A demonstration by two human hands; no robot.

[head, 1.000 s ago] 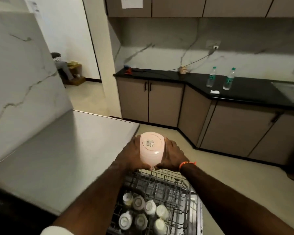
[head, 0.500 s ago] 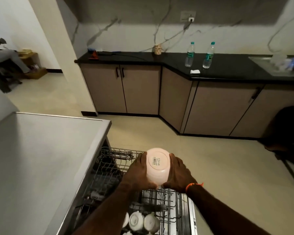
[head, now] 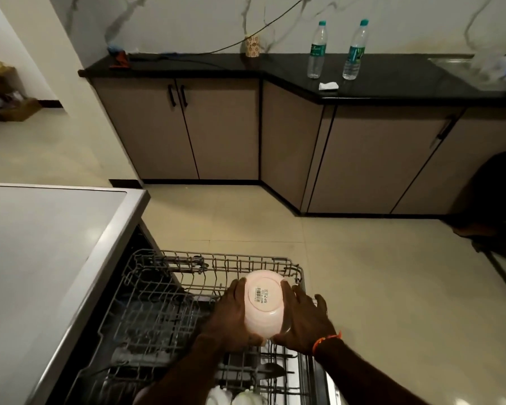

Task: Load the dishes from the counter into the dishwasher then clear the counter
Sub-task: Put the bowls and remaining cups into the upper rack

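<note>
A pale pink bowl (head: 264,303) is upside down, its base with a barcode sticker facing me. My left hand (head: 231,315) grips its left side and my right hand (head: 304,320) grips its right side. The bowl hangs over the far right part of the pulled-out wire rack (head: 164,290) of the open dishwasher. Several white cups (head: 240,397) show at the rack's near end, below my forearms. Whether the bowl touches the rack is hidden by my hands.
The grey steel counter (head: 41,258) runs along the left, beside the rack. Across the tiled floor a black countertop (head: 392,80) carries two water bottles (head: 316,51), a patterned cup (head: 251,45) and a cable. A dark chair (head: 497,200) stands at the right.
Both hands have carried the bowl down and forward, from above the counter's corner to just over the rack. The camera has tilted downward.
</note>
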